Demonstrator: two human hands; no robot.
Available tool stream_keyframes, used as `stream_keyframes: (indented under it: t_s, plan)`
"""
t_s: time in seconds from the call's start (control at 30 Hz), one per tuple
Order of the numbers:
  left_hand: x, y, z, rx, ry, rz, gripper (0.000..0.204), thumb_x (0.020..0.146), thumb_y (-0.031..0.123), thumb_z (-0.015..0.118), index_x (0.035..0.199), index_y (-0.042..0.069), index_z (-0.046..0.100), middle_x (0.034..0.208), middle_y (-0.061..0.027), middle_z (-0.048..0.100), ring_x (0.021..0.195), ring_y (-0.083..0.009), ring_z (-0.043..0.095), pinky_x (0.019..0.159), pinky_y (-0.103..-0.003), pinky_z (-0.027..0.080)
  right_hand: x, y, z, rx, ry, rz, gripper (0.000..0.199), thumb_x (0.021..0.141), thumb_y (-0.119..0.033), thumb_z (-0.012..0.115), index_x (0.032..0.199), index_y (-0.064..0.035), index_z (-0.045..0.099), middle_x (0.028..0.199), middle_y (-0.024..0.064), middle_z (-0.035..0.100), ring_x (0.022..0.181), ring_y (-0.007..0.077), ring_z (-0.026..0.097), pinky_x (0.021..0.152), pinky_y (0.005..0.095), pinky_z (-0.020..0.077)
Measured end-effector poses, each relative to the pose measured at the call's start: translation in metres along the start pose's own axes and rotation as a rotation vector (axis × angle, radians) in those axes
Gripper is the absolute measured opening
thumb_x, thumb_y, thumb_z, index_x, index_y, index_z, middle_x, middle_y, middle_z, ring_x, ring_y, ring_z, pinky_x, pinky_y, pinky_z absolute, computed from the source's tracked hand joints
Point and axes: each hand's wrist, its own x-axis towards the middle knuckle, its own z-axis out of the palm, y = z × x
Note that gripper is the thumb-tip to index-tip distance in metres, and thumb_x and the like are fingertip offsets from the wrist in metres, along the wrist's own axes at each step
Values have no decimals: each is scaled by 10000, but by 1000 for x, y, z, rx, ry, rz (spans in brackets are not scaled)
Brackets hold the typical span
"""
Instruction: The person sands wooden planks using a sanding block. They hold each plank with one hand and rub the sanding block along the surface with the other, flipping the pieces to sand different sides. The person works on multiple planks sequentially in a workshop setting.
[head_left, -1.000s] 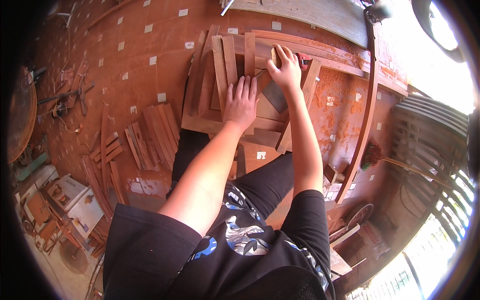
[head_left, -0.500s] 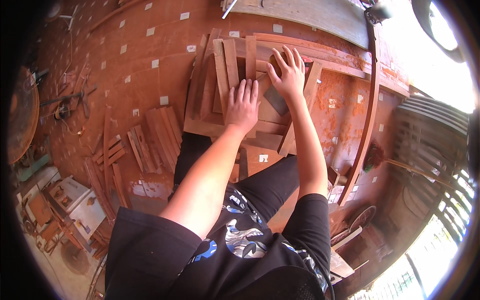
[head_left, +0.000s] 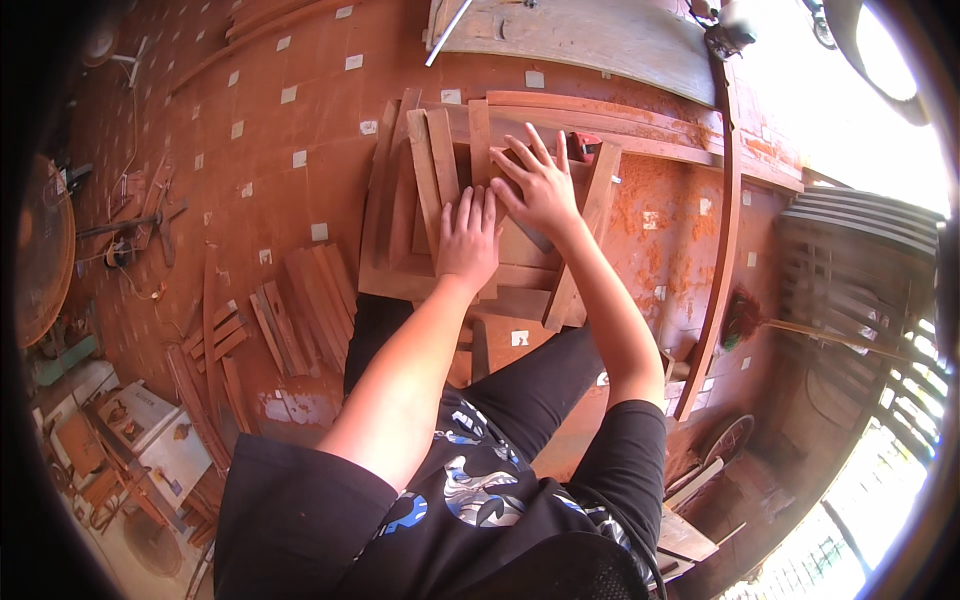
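My left hand lies with outstretched fingers on the wooden pieces in front of me, beside the lower end of an upright wooden strip. Close by on its right, my right hand rests with spread fingers over a flat wooden surface; what lies under its palm is hidden. Two narrow wooden strips lean side by side just left of my hands. A longer strip slants along the right side of the pile. Behind my right hand sits a small red and black object, its kind unclear.
Cut wooden boards lie on the dusty tiled floor to the left. Long beams run behind the pile, and another long beam stretches along the right. A broom lies farther right. A large grey board is at the back.
My right hand has moved left and nearer, from beside the red object to next to my left hand. My left hand stays on the wood. The whole view has shifted slightly.
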Motion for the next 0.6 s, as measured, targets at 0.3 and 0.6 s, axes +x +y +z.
stream_keyframes:
  t_s: [0.3, 0.6]
  plan:
    - [-3, 0, 1, 24, 6, 6, 687, 1024, 330, 539, 1588, 14, 304, 1577, -150, 443, 1499, -285, 358, 1215, -521, 286, 5, 0, -2, 31, 27, 12, 350, 973, -325, 594, 1276, -187, 702, 1352, 80, 606, 1477, 326, 396, 1244, 647, 102]
    - [-4, -1, 5, 4, 18, -6, 709, 1018, 328, 553, 1597, 14, 292, 1606, -141, 407, 1507, -281, 350, 1224, -517, 271, 1, -6, 8, 70, 118, 193, 325, 941, -282, 619, 1234, -192, 727, 1569, 89, 482, 1549, 403, 245, 1234, 678, 75]
